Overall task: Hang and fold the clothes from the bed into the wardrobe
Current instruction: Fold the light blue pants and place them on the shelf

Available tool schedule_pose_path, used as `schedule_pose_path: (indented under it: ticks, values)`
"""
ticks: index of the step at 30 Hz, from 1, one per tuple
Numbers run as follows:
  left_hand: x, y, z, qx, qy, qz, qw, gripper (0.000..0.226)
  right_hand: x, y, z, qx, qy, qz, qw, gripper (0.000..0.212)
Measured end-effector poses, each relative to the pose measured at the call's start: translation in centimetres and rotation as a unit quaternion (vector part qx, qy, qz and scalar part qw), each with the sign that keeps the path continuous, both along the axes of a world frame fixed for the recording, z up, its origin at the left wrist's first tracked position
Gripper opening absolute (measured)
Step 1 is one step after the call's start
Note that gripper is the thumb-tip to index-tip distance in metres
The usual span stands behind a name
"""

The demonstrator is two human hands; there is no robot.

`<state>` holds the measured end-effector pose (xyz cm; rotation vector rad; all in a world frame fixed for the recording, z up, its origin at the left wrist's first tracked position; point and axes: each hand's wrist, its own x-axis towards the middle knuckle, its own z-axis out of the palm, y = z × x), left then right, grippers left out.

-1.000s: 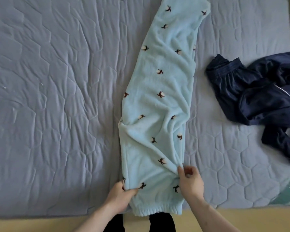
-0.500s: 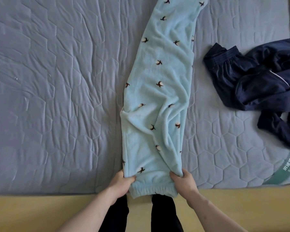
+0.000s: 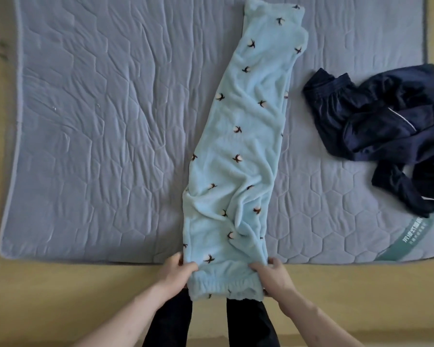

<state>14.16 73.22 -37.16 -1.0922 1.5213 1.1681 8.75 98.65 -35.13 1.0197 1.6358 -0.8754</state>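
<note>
The left hand (image 3: 177, 270) pinches the near left corner of the light blue pants (image 3: 238, 156), with the thumb on top and the fingers tucked under the soft cloth. The pants lie long and flat down the middle of the bed, from the far edge to the near edge, and the stretchy end hangs just off the near side. The right hand (image 3: 273, 276) pinches the near right corner the same way, fingers curled around the cloth.

To do this fold well, I think both hands should lift together and keep the cloth pulled tight between them. Then they can carry the near end up to the far end so the sides line up. A few wrinkles sit in the near half, so a little smoothing may help first.

The grey bed pad (image 3: 85, 146) has bumpy stitched shapes all over. On the right, well apart from the pants, a dark blue pile of clothes (image 3: 381, 126) lies in a heap. A yellow floor (image 3: 60, 296) shows on the near side
</note>
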Motion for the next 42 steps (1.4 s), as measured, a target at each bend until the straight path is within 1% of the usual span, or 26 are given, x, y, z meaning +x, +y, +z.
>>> schedule_pose_path:
  ticks: [3, 4, 6, 7, 9, 12, 14, 16, 17, 18, 19, 20, 22, 24, 25, 28, 30, 32, 34, 36, 39, 42]
  values:
    - [-5.0, -0.7, 2.8, -0.04, 0.085, 0.029, 0.995, 0.053, -4.8, 0.1, 2.3, -0.031, 0.049, -0.064, 0.996, 0.053]
    - [-7.0, -0.9, 3.8, -0.042, 0.115, 0.029, 0.992, 0.05, -6.7, 0.2, 3.1, -0.043, 0.063, -0.076, 0.994, 0.054]
    - [-11.1, -1.1, 5.4, -0.026, 0.175, 0.019, 0.984, 0.039, -10.6, 0.3, 4.7, -0.07, 0.089, -0.082, 0.99, 0.042]
    - [-13.2, -1.1, 6.1, -0.018, 0.205, 0.021, 0.978, 0.03, -12.4, 0.3, 5.4, -0.088, 0.099, -0.081, 0.988, 0.035]
    - [-17.5, -0.8, 7.0, -0.011, 0.246, 0.044, 0.968, 0.015, -16.0, 0.4, 6.0, -0.107, 0.117, -0.087, 0.984, 0.025]
    - [-23.6, -0.6, 7.1, 0.014, 0.256, 0.12, 0.959, 0.022, -20.8, 0.6, 5.9, -0.113, 0.153, -0.16, 0.969, 0.026]
    - [-27.1, -0.5, 7.1, 0.039, 0.247, 0.175, 0.952, 0.027, -23.4, 0.4, 5.6, -0.122, 0.176, -0.207, 0.955, 0.033]
    - [-29.7, -0.5, 6.7, 0.06, 0.253, 0.199, 0.945, 0.027, -25.3, 0.2, 5.1, -0.128, 0.192, -0.247, 0.941, 0.039]
    - [-30.5, -0.4, 6.1, 0.057, 0.262, 0.202, 0.942, 0.028, -25.9, 0.0, 4.8, -0.124, 0.206, -0.256, 0.936, 0.038]
    - [-30.9, -0.5, 5.3, 0.036, 0.275, 0.186, 0.943, 0.033, -26.2, -0.2, 4.2, -0.112, 0.226, -0.249, 0.935, 0.034]
    - [-31.0, -0.6, 4.2, -0.001, 0.284, 0.151, 0.947, 0.05, -26.3, -0.4, 3.6, -0.092, 0.246, -0.223, 0.939, 0.03]
    - [-30.7, -0.9, 3.1, -0.046, 0.284, 0.092, 0.953, 0.058, -26.0, -0.5, 2.7, -0.067, 0.261, -0.179, 0.946, 0.034]
    - [-29.1, -1.6, 0.9, -0.128, 0.254, -0.019, 0.958, 0.066, -24.8, -0.4, 0.6, -0.006, 0.258, -0.058, 0.964, 0.059]
    - [-26.9, -2.5, -1.5, -0.164, 0.213, -0.066, 0.961, 0.074, -23.2, 0.0, -1.2, 0.033, 0.231, 0.04, 0.972, 0.072]
    - [-26.0, -2.9, -2.5, -0.171, 0.196, -0.075, 0.963, 0.078, -22.4, 0.3, -2.0, 0.04, 0.219, 0.059, 0.973, 0.076]
    - [-24.0, -3.7, -4.7, -0.165, 0.153, -0.081, 0.971, 0.086, -21.1, 1.1, -4.3, 0.04, 0.198, 0.068, 0.977, 0.092]
    - [-23.9, -3.7, -5.8, -0.133, 0.134, -0.062, 0.98, 0.084, -21.2, 1.4, -5.8, 0.027, 0.177, 0.057, 0.982, 0.102]
    - [-24.7, -3.3, -6.9, -0.088, 0.131, -0.032, 0.987, 0.086, -21.8, 1.4, -7.3, 0.011, 0.163, 0.035, 0.986, 0.106]
    - [-25.6, -2.7, -7.9, -0.049, 0.131, -0.018, 0.99, 0.085, -22.6, 1.0, -8.6, -0.011, 0.165, 0.008, 0.986, 0.097]
    - [-26.2, -2.3, -8.7, -0.038, 0.139, -0.01, 0.99, 0.077, -23.0, 0.4, -9.6, -0.03, 0.166, -0.023, 0.985, 0.079]
    - [-25.9, -2.3, -9.7, -0.019, 0.135, 0.022, 0.99, 0.065, -22.7, -0.1, -10.7, -0.04, 0.158, -0.059, 0.985, 0.061]
    - [-25.0, -2.4, -9.4, -0.025, 0.121, 0.014, 0.992, 0.046, -21.9, -0.1, -10.8, -0.04, 0.176, -0.076, 0.981, 0.035]
